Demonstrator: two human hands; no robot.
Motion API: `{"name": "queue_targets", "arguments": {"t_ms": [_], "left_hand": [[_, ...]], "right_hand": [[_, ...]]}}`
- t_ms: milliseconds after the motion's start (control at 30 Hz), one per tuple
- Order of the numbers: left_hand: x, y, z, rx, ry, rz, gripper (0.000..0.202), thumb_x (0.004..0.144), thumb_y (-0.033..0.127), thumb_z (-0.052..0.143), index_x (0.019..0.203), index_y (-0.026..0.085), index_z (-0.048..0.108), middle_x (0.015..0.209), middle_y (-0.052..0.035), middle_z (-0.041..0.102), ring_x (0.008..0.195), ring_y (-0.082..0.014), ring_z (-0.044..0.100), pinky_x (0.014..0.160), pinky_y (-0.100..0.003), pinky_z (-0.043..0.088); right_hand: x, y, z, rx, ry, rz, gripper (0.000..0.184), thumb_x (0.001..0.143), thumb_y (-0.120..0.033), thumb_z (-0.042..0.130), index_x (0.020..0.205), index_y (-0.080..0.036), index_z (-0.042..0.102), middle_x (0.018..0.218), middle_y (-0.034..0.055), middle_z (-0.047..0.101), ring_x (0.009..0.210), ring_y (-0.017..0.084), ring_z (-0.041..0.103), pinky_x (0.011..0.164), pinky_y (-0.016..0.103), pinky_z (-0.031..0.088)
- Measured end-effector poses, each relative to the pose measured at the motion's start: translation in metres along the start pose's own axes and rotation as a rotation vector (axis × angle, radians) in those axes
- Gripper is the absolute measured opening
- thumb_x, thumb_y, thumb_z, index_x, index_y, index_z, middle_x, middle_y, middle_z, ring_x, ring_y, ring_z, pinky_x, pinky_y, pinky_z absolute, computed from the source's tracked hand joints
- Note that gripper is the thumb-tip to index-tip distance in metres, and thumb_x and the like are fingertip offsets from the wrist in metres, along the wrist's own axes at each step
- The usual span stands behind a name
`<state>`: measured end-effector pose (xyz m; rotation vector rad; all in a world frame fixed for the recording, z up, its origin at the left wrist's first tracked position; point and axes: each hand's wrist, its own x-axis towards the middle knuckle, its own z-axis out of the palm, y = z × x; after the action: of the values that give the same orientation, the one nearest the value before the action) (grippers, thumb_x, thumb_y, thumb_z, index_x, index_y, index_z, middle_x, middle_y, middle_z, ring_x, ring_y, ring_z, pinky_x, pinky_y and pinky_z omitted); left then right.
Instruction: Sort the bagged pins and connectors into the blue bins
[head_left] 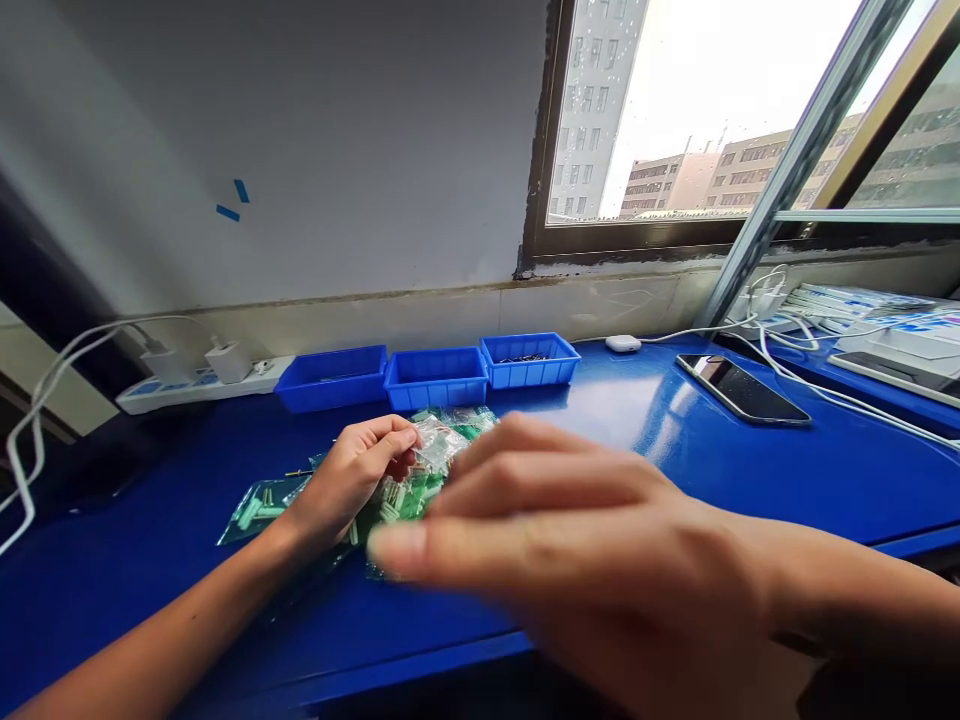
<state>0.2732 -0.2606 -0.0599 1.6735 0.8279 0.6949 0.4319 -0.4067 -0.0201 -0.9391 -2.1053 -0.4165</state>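
Observation:
My left hand (360,465) is over a pile of small bags, thumb and forefinger pinched on the edge of a small clear plastic bag (439,440). Under and around it lie green-tinted plastic bags (409,497) with pale, stick-like pieces inside. Another such bag (259,508) sits to the left of my wrist. My right hand (570,530) is close to the camera, smeared by motion, and covers the right part of the pile. Its thumb points left and the fingers bend forward; whether anything is between them is hidden.
Three blue bins stand along the wall: a left bin (330,380), a middle bin (436,378) and a right bin (531,362) holding small dark pieces. A power strip (142,398) is at left. A phone (742,388), white charger case (622,344) and cables lie to the right.

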Motion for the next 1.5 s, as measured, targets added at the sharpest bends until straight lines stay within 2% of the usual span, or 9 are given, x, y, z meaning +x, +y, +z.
{"name": "queue_targets", "arguments": {"t_ms": [167,267,467,667,833,1067,1200,1400,1500], "left_hand": [[-0.002,-0.002,0.002,0.062,0.038,0.054,0.024,0.074,0.038,0.057,0.068,0.015,0.058,0.057,0.0008,0.051,0.050,-0.0105,0.042,0.046,-0.021,0.032],[-0.004,-0.005,0.003,0.192,0.049,0.130,0.024,0.077,0.039,0.057,0.074,0.016,0.060,0.060,0.0006,0.053,0.053,-0.0114,0.045,0.049,-0.021,0.034],[-0.011,-0.012,0.005,0.502,0.056,0.419,0.016,0.083,0.032,0.053,0.085,0.019,0.062,0.071,0.0001,0.061,0.063,-0.0134,0.054,0.059,-0.022,0.042],[-0.012,-0.017,0.003,0.721,0.038,0.670,0.021,0.088,0.030,0.046,0.090,0.022,0.066,0.081,-0.0044,0.066,0.072,-0.0154,0.058,0.069,-0.026,0.045],[-0.008,-0.017,0.001,0.824,-0.006,0.717,0.021,0.089,0.030,0.047,0.098,0.022,0.064,0.089,-0.0055,0.067,0.083,-0.0181,0.059,0.076,-0.029,0.045],[-0.007,-0.018,0.000,0.787,-0.067,0.555,0.025,0.089,0.035,0.048,0.105,0.019,0.059,0.094,-0.0060,0.063,0.087,-0.0206,0.058,0.074,-0.030,0.045],[-0.008,-0.017,0.001,0.781,-0.100,0.542,0.023,0.090,0.032,0.045,0.102,0.019,0.059,0.094,-0.0058,0.063,0.088,-0.0204,0.057,0.067,-0.028,0.044],[-0.009,-0.016,0.003,0.813,-0.158,0.566,0.018,0.091,0.027,0.043,0.093,0.019,0.059,0.091,-0.0044,0.063,0.085,-0.0189,0.055,0.072,-0.030,0.045],[-0.011,-0.015,0.002,0.817,-0.151,0.605,0.016,0.090,0.025,0.045,0.093,0.018,0.060,0.089,-0.0040,0.063,0.086,-0.0184,0.056,0.075,-0.031,0.045]], "right_hand": [[-0.003,0.058,0.051,0.263,0.143,0.269,0.019,0.085,-0.014,0.049,0.095,-0.014,0.065,0.078,0.0039,0.067,0.071,0.012,0.057,0.064,0.026,0.046],[-0.015,0.065,0.073,0.364,0.043,0.524,0.015,0.084,-0.016,0.050,0.080,-0.014,0.064,0.070,0.0008,0.065,0.060,0.009,0.052,0.055,0.022,0.040],[-0.014,0.050,0.072,0.544,-0.142,0.760,0.038,0.090,-0.039,0.043,0.071,-0.014,0.064,0.060,-0.0015,0.055,0.055,0.009,0.045,0.052,0.023,0.032],[-0.013,0.052,0.073,0.806,-0.061,0.964,0.050,0.088,-0.054,0.040,0.065,-0.014,0.062,0.060,0.0010,0.057,0.059,0.011,0.052,0.058,0.025,0.039],[-0.013,0.068,0.073,0.688,0.051,0.939,0.034,0.083,-0.041,0.049,0.062,-0.015,0.058,0.055,-0.0011,0.053,0.052,0.010,0.047,0.051,0.024,0.035],[-0.024,0.132,0.048,0.159,0.516,0.791,0.019,0.078,-0.034,0.054,0.076,-0.016,0.062,0.060,-0.0013,0.054,0.054,0.011,0.050,0.052,0.026,0.038],[-0.023,0.148,0.039,0.020,0.638,0.735,0.015,0.078,-0.033,0.056,0.082,-0.019,0.059,0.064,-0.0017,0.055,0.056,0.012,0.053,0.053,0.026,0.040],[0.044,0.143,0.058,-0.090,0.584,0.511,0.015,0.087,-0.024,0.046,0.090,-0.018,0.059,0.074,0.0018,0.058,0.064,0.012,0.053,0.061,0.027,0.041],[0.058,0.140,0.081,-0.219,0.212,0.407,0.018,0.088,-0.023,0.046,0.094,-0.018,0.062,0.089,0.0061,0.060,0.080,0.016,0.055,0.070,0.030,0.040]]}}
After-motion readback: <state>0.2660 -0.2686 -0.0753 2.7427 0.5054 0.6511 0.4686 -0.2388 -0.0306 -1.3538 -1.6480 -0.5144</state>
